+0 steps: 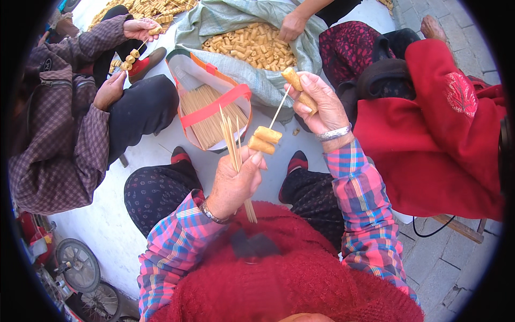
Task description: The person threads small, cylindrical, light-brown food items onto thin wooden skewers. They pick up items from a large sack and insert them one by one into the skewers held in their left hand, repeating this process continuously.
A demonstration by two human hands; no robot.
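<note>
My left hand (237,177) grips a bundle of thin wooden skewers (230,137) and the lower end of one skewer that carries two short, golden-brown food rolls (264,140). That skewer slants up to the right, its tip near the fingers of my right hand (318,100). Two more rolls are in my right hand: one (292,78) sticks up past the fingertips by the skewer's tip, the other (307,103) lies against the palm. Beyond my hands stands an open bag (215,105) with a red strap, holding many skewers.
A woven sack (257,74) full of rolls lies open ahead, with another person's hand (293,27) in it. At left a person in a checked jacket (60,133) threads rolls onto a skewer. A person in red (434,141) sits at right. Bicycle wheels (78,265) are at lower left.
</note>
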